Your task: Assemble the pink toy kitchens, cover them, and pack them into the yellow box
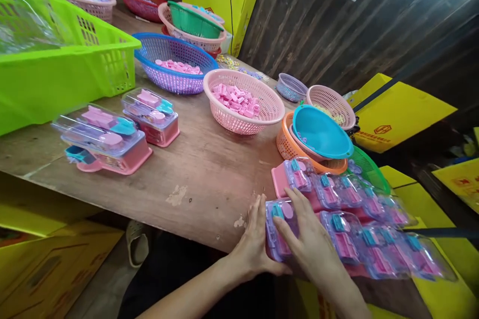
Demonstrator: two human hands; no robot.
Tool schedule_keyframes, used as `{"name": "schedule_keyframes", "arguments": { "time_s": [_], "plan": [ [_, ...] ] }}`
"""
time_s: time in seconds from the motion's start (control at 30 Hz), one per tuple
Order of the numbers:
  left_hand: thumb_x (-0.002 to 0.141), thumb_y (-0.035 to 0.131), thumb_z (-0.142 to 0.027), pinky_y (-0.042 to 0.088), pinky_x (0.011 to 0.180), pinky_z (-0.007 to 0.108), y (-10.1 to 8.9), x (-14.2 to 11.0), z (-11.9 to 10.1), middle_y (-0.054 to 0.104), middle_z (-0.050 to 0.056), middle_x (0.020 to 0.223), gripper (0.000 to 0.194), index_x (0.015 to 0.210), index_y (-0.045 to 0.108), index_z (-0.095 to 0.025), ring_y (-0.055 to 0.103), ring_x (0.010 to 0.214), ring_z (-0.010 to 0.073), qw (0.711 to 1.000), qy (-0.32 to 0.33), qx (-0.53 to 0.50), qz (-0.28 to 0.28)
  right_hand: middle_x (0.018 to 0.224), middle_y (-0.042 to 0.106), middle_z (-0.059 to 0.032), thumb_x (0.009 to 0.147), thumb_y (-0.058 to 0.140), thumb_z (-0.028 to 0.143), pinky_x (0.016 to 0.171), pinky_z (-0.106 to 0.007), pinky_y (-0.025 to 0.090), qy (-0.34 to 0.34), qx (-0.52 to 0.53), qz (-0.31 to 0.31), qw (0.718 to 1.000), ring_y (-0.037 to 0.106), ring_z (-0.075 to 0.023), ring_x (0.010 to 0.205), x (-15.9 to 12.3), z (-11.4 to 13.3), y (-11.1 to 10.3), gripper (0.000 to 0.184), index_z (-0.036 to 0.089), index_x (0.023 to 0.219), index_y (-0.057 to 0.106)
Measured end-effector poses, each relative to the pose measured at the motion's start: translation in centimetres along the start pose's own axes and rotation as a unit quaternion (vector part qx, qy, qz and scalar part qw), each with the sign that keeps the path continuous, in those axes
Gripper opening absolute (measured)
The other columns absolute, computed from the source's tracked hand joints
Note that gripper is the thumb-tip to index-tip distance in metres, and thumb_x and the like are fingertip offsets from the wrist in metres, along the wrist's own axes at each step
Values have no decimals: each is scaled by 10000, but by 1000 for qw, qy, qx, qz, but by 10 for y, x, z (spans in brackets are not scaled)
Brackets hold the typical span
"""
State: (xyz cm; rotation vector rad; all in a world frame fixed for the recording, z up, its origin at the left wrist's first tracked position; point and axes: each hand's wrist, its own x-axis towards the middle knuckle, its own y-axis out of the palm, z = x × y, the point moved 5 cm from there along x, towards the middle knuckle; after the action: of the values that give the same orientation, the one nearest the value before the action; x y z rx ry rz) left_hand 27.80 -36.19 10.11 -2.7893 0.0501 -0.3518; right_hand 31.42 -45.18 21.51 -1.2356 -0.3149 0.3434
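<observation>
A pink toy case with a clear lid [275, 237] stands at the table's near edge, between my two hands. My left hand [251, 244] presses along its left side, with the fingers straight and the thumb below its near end. Across its right side reaches my right hand [312, 239], thumb near the teal piece on top and fingers over the far end. Pink and teal parts show through the lid. Right beside it, several similar cases [342, 241] stand in two rows.
Two more cases [112, 139] stand at the left by a lime green crate [75, 72]. A pink basket [239, 122] holds pink pieces; a blue-rimmed basket [175, 82] stands behind it. Stacked baskets with a blue bowl [322, 132] are at right. Yellow cartons [400, 109] surround the wooden table [194, 159].
</observation>
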Motion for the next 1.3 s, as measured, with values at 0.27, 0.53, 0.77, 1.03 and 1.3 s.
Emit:
{"name": "schedule_keyframes", "arguments": {
  "time_s": [0.27, 0.53, 0.77, 1.03, 1.3],
  "plan": [
    [383, 776, -608, 83, 1046, 652, 17, 6, -5, 1, 273, 1470, 1491, 1390, -218, -138, -23, 1359, 401, 998, -11, 18, -55, 1153, 501, -63, 812, 503, 309, 870, -375, 444, -9, -29, -14, 999, 531, -219, 1000, 14, 9, 2, 343, 226, 1144, 498],
    [379, 770, -607, 55, 1051, 652, 20, 6, -4, 93, 240, 1467, 1475, 1401, -189, -144, 69, 1358, 402, 997, -6, 13, -72, 1079, 531, -51, 799, 502, 294, 835, -368, 422, -9, -85, -22, 996, 512, -219, 927, 13, 16, 4, 288, 215, 1076, 498],
    [394, 763, -585, 80, 1065, 634, 15, 6, -7, 187, 223, 1445, 1440, 1412, -152, -136, 162, 1343, 387, 996, 5, 25, -91, 1114, 538, -56, 815, 486, 298, 821, -380, 414, -33, -135, -14, 990, 500, -230, 903, 10, 16, 8, 316, 212, 1119, 489],
    [391, 772, -522, 158, 1069, 610, 6, 6, -13, 280, 209, 1408, 1358, 1421, -19, -123, 282, 1295, 376, 994, 9, 20, -109, 1178, 510, -62, 788, 512, 279, 788, -372, 423, -49, -189, 17, 981, 503, -221, 878, 8, 20, 7, 399, 225, 1182, 483],
    [486, 709, -554, 179, 1077, 584, 6, 5, -12, 288, 220, 1410, 1254, 1417, 7, -93, 316, 1283, 356, 993, 10, 29, -113, 1195, 513, -49, 804, 488, 288, 703, -351, 393, -28, -316, 0, 948, 444, -217, 803, 3, 40, 7, 389, 231, 1189, 496]
  ]
}}
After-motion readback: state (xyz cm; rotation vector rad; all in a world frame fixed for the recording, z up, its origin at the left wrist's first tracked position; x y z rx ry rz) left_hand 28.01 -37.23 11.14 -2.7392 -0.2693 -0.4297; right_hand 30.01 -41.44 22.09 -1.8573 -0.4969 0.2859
